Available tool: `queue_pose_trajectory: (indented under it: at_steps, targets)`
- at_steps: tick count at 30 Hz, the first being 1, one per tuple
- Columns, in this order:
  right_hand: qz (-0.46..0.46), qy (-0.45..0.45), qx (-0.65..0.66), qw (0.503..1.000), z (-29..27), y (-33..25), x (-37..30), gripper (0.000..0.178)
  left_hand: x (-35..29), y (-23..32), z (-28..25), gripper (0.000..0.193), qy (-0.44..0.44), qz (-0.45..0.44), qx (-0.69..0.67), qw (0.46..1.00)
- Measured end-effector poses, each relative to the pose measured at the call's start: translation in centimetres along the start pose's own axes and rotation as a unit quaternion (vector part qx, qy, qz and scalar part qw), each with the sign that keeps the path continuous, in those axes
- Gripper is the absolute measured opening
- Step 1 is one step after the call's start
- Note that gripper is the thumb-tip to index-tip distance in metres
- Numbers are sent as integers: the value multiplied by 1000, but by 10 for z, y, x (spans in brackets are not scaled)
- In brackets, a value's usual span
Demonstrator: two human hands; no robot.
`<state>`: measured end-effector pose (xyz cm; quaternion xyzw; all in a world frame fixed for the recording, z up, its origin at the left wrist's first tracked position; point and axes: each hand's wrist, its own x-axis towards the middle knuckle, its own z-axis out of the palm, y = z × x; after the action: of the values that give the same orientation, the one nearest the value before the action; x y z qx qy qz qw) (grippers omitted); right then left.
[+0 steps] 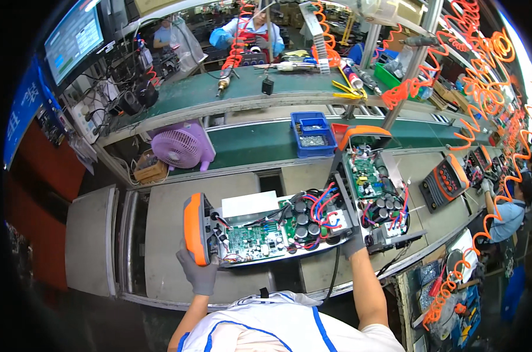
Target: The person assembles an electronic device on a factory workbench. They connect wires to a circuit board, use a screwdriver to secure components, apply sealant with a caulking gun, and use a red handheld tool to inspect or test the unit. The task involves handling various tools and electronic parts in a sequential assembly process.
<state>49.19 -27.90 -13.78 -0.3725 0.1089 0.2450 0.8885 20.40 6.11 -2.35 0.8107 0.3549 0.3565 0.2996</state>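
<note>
In front of me an uncovered electronic power unit [255, 240] lies lengthwise on the conveyor plates. It has green circuit boards, black capacitors, red and blue wires and an orange-framed end panel [196, 229] at its left. My gloved left hand [198, 274] is closed on the lower edge of that panel. At the other end, my gloved right hand [354, 243] grips the dark end plate, its fingers partly hidden. Close by on the right stands a second uncovered power unit [362, 175], also with an orange-framed panel, its boards and wires showing.
A purple fan [181, 146] and a blue parts bin [313, 135] stand beyond the conveyor. Farther right are more orange-framed units [445, 182], where another person [506, 211] works. Orange coiled hoses [483, 47] hang at the right. A monitor [73, 42] is at upper left.
</note>
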Motion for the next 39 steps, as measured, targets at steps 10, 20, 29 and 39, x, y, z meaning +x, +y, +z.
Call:
queue_pose_trajectory:
  at_steps: [10,20,29,39]
  targets:
    - [-218,-152,-226,937,206,-132,-17,71,-1,-31,3,89,11,39,19,999]
    - [-113,13,26,993,259,-196,350,40,-11,-35,-4,93,82,73,69,992]
    - [-217,29,94,971,183,-287,390,24,0,-34,9,84,111,107,67,986]
    - [-282,-77,158,943,216,-248,105,15,0,-34,5,91,13,35,-31,999]
